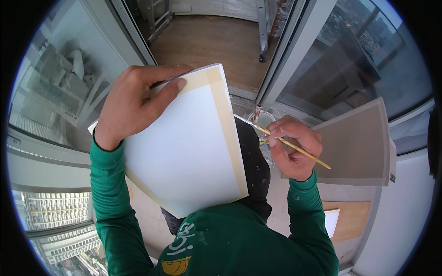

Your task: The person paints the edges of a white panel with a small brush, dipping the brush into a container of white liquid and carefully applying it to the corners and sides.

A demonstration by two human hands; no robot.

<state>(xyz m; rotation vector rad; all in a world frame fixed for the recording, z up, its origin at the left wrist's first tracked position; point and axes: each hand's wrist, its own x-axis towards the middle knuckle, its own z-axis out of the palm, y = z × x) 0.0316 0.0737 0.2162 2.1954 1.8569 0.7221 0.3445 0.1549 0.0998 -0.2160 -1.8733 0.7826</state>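
My left hand (133, 99) grips the top corner of a white pad of paper (184, 147) edged with tan tape along its top and right sides. The pad is held tilted in front of my green top. My right hand (294, 147) is closed on a thin wooden paintbrush (304, 153), whose tip end reaches toward a clear plastic cup (262, 117) just beyond the hand. The brush tip itself is too small to make out.
A grey board (359, 142) leans at the right by the window frame. Large glass panes (60, 83) curve around both sides, with buildings far below. A wooden floor (212, 41) lies ahead, a wooden panel (352, 218) and a small white card (331, 221) lower right.
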